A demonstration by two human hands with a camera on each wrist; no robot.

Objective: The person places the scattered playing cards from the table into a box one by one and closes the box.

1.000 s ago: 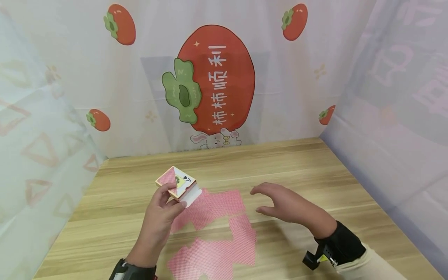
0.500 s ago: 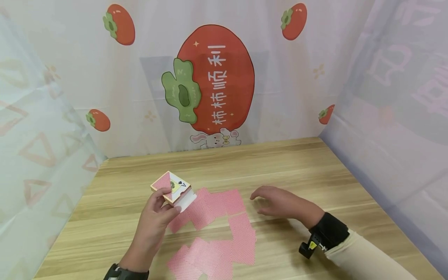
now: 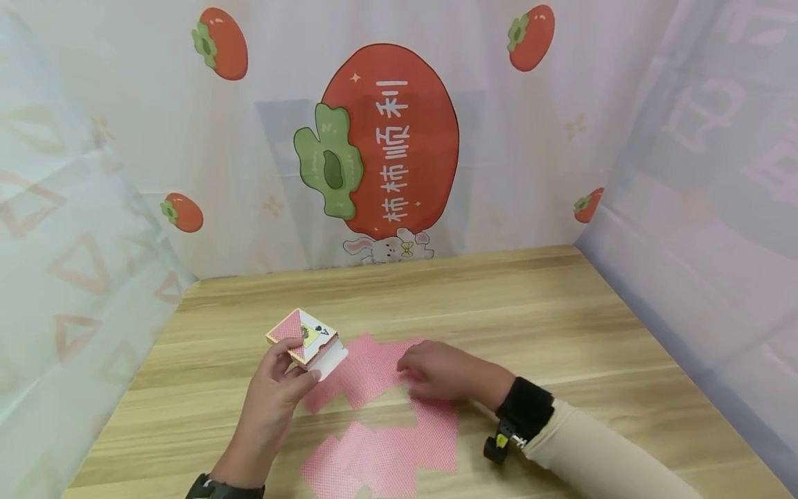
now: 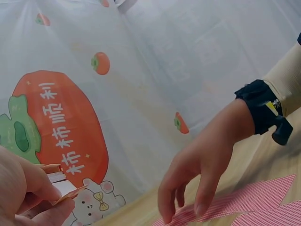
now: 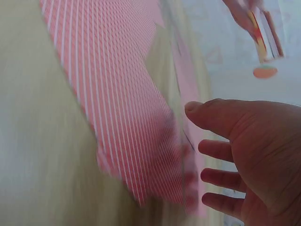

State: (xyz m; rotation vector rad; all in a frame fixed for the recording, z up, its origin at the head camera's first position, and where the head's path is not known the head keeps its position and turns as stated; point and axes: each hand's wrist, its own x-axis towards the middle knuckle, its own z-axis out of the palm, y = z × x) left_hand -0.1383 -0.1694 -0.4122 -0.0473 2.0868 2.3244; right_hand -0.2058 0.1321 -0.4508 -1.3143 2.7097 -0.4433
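My left hand [image 3: 268, 402] grips a playing-card box [image 3: 299, 337] tilted above the table, its white flap hanging open toward the right. An ace of spades print shows on the box face. Card edges are visible inside its mouth in the left wrist view, where my left fingers [image 4: 40, 186] pinch it. Several pink-backed playing cards [image 3: 374, 454] lie face down in a rough C-shaped spread. Over the upper right of that spread is my right hand [image 3: 451, 371], fingers bent downward. In the right wrist view, my right hand [image 5: 263, 150] has thumb and fingers apart, holding nothing, with cards [image 5: 108, 94] close by.
The wooden table [image 3: 206, 333] extends around the cards on all sides. A white cloth wall with persimmon prints [image 3: 405, 138] stands behind it, and pale cloth sides rise at left and right.
My right hand has moved left from beside the cards to over their upper right part. My left hand has lowered slightly leftward with the card box still gripped.
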